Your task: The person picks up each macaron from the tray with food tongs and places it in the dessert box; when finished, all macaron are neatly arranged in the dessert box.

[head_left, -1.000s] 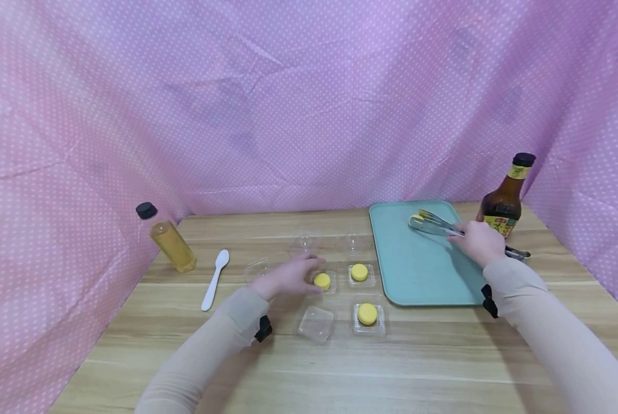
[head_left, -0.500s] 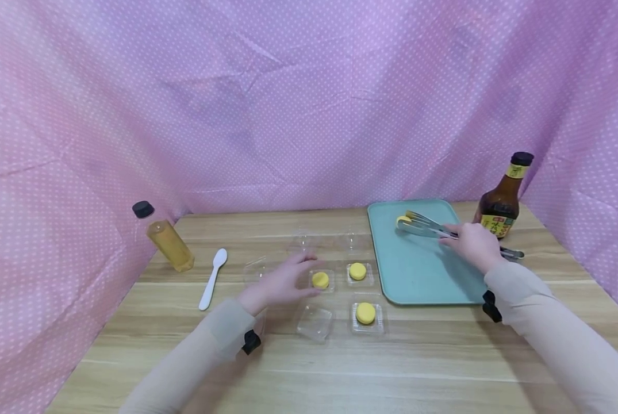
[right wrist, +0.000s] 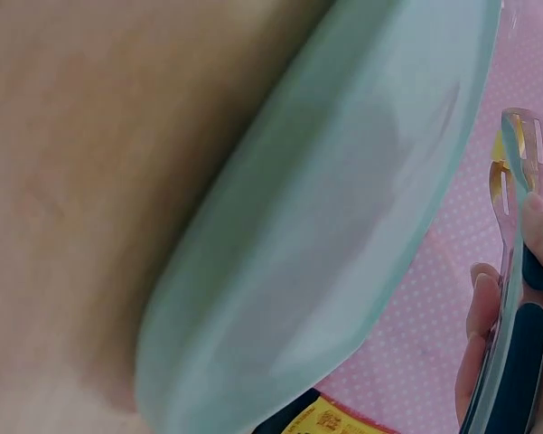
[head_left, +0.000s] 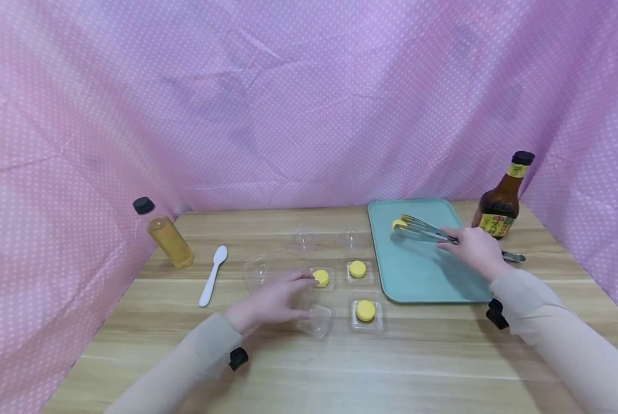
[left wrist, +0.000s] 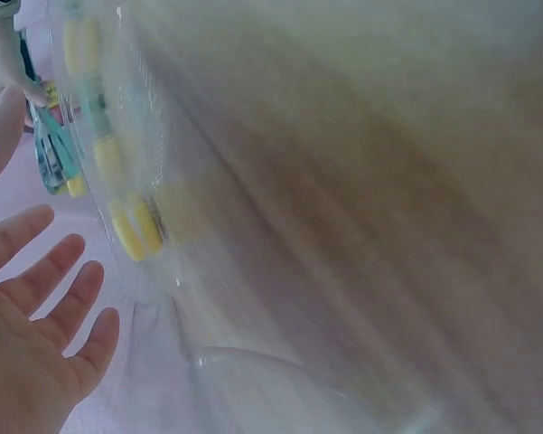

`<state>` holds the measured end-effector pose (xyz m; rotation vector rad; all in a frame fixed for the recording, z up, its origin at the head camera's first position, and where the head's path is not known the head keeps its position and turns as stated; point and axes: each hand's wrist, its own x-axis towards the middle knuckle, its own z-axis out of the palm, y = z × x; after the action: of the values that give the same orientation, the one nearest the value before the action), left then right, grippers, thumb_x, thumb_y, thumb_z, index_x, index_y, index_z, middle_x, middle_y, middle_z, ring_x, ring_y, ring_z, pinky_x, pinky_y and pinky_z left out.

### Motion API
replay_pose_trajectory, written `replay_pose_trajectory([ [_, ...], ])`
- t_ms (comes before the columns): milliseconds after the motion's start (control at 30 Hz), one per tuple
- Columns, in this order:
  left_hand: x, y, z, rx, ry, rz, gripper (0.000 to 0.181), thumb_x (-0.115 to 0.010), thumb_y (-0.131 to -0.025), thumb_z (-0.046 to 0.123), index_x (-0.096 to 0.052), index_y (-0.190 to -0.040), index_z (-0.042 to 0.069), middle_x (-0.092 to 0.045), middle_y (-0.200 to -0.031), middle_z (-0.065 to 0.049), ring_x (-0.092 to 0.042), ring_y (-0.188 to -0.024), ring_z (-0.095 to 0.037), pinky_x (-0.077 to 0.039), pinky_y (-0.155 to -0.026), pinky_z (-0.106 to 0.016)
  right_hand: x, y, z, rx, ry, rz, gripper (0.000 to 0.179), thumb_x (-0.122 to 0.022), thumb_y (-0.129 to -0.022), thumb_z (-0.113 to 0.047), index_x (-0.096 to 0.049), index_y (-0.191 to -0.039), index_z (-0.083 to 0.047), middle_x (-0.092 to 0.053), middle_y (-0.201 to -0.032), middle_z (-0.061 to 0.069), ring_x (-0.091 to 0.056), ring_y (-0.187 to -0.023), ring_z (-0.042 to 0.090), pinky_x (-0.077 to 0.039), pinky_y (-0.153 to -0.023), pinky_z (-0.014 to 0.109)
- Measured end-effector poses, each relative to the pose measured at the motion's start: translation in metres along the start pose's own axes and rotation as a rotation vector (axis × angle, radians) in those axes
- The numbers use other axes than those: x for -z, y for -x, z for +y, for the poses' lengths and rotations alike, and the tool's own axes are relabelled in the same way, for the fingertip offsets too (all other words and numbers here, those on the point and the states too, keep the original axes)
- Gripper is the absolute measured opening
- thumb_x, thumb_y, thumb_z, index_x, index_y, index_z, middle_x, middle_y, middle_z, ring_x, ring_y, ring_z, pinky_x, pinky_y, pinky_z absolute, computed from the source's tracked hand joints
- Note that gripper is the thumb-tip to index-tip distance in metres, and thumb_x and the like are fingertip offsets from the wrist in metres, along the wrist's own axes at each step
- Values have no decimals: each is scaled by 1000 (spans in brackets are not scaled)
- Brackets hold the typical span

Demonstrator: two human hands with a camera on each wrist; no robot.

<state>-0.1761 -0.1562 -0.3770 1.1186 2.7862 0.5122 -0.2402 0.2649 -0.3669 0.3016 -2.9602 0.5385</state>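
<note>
My right hand point(head_left: 476, 250) grips metal tongs point(head_left: 425, 231) with dark handle grips, held over the green tray point(head_left: 417, 276). At the tongs' tips is a yellow macaron point(head_left: 398, 225). In the right wrist view, thumb and fingers wrap the tongs point(right wrist: 515, 362). My left hand point(head_left: 269, 302) has its fingers spread, palm showing in the left wrist view, and holds nothing. Beside its fingertips are a yellow macaron point(head_left: 321, 278) in a clear plastic box and another clear box point(head_left: 316, 322). Two more macarons, one farther back point(head_left: 357, 269) and one nearer point(head_left: 365, 310), sit in open clear boxes.
A brown sauce bottle point(head_left: 497, 210) stands right of the tray, behind my right hand. To the left are a white spoon point(head_left: 213, 276) and a bottle of yellow liquid point(head_left: 169, 238). Clear lids stand up behind the boxes. A pink dotted cloth point(head_left: 309, 115) hangs behind the table.
The tongs and the macaron at their tips have moved left across the tray. My left hand has drawn back left and toward me, from the macaron's box toward the nearer clear box.
</note>
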Motion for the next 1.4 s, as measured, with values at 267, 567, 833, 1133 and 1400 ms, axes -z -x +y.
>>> replay_pose_trajectory([
  [267, -1, 9, 3, -22, -45, -51, 71, -75, -78, 39, -50, -135, 6, -52, -134, -9, -48, -126, -26, -38, -109, -43, -1, 9, -10, 37, -29, 7, 52, -67, -87, -29, -55, -131, -4, -50, -48, 7, -21, -40, 9, -24, -37, 26],
  [567, 0, 14, 6, -17, -60, -82, 74, -76, -76, 41, -50, -136, 7, -52, -135, -7, -47, -127, -24, -36, -110, -42, -2, 15, -23, 93, -25, 35, 48, -70, -84, -26, -59, -126, -3, -63, -111, 27, -32, -44, 13, -26, -40, 28],
  [833, -2, 15, 8, 23, -44, -104, 75, -75, -76, 43, -49, -136, 6, -51, -137, -9, -46, -128, -25, -36, -111, -40, -3, 22, -38, 159, -42, 70, 45, -73, -82, -24, -64, -121, -4, -68, -106, 22, -43, -54, 10, -29, -41, 26],
  [1133, -7, 15, 8, -20, -85, -46, 74, -73, -77, 45, -52, -132, 0, -55, -127, -9, -53, -117, -22, -43, -104, -37, -8, 33, -56, 325, -51, 163, 40, -77, -76, -18, -69, -113, -4, -73, -95, 13, -59, -63, 8, -40, -47, 20],
  [1400, -9, 15, 8, -22, -64, -25, 71, -74, -77, 43, -54, -129, -1, -56, -117, -5, -55, -104, -15, -49, -95, -33, -9, 49, -78, 433, -89, 193, 38, -79, -73, -16, -71, -109, -4, -73, -97, 11, -64, -68, 11, -44, -49, 19],
])
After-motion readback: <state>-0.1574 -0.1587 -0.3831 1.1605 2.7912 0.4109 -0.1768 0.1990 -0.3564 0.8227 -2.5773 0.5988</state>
